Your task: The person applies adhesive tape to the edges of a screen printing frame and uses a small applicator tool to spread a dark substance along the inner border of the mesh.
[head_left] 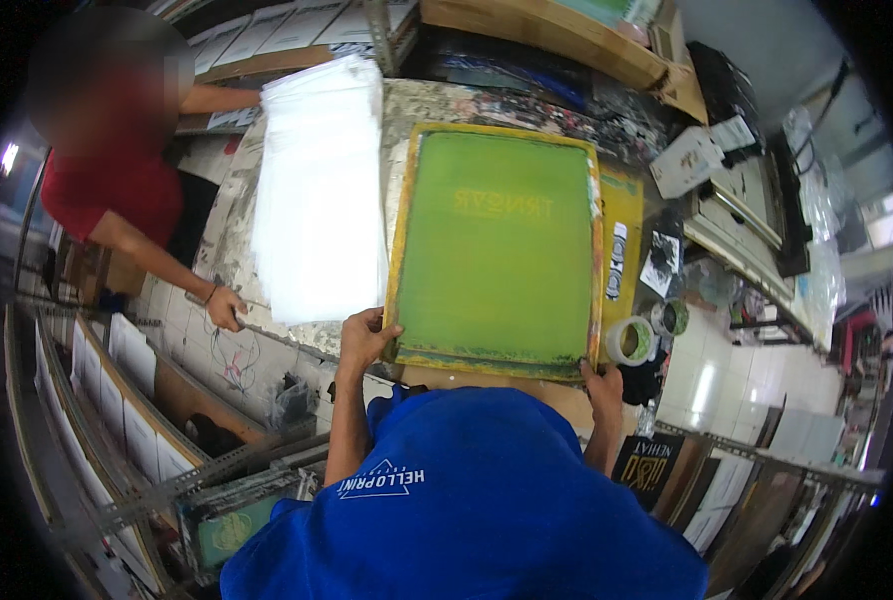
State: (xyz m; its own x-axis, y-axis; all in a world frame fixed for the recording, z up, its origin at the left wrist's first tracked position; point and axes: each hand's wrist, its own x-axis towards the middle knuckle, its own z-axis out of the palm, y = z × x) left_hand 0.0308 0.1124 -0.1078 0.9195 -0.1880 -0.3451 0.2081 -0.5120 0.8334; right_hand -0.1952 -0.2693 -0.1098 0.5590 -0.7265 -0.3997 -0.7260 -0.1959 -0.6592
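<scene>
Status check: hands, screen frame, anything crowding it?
Left hand and right hand grip the green screen frame at its near corners. White sheet stack alongside left. Tape roll by right hand.

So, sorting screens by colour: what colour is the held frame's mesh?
Green mesh, yellow-edged; head view.

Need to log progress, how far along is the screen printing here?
Done: nothing printed shows. In hand: left hand and right hand grip the near corners of the green screen frame lying flat on the table. Left: the white sheet stack beside it.
</scene>
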